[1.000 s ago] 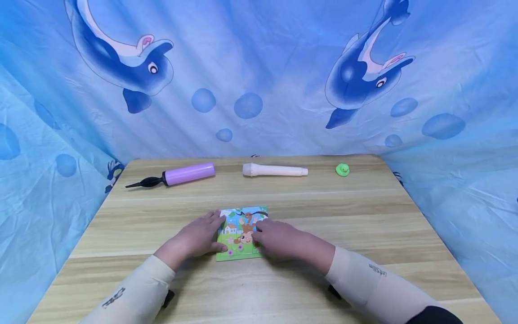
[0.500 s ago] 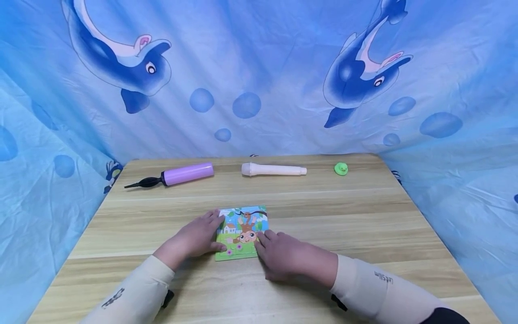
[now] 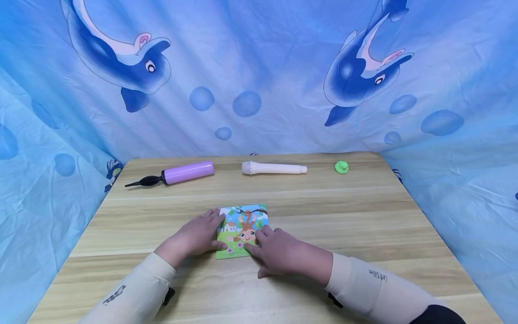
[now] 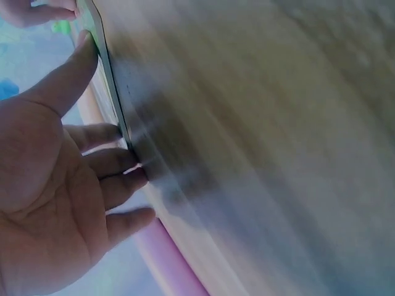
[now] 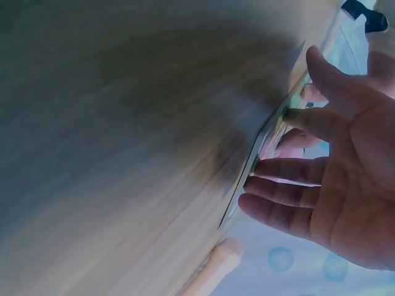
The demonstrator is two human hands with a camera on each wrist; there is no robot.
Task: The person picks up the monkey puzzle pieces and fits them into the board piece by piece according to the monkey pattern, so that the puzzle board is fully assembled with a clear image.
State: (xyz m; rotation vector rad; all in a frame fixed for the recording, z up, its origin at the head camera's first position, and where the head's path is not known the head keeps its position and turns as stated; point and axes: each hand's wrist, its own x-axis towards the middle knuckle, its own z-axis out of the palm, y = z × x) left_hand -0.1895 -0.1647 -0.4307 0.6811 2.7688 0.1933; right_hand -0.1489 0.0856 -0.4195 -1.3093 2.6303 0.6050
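A square picture puzzle (image 3: 236, 220) with a monkey hanging from a branch lies flat mid-table in the head view. At its left edge rests my left hand (image 3: 198, 234), thumb on the lower left corner, fingers along the upper left side. My right hand (image 3: 279, 252) lies over the lower right part, its index finger reaching onto the picture near the pink flowers and its thumb off the board. The left wrist view shows relaxed fingers (image 4: 117, 188) along the thin board's edge. In the right wrist view, nearly straight fingers (image 5: 287, 191) touch the puzzle board (image 5: 247, 169).
Along the back of the wooden table (image 3: 323, 207) lie a purple hand pump (image 3: 188, 173) with a black nozzle, a white toy microphone (image 3: 275, 168) and a small green duck (image 3: 341, 167). A blue dolphin-print curtain (image 3: 283, 81) hangs behind.
My right hand has slid from the puzzle's upper right side toward its lower right, uncovering the monkey; its index finger now reaches further left. The left hand has stayed in place.
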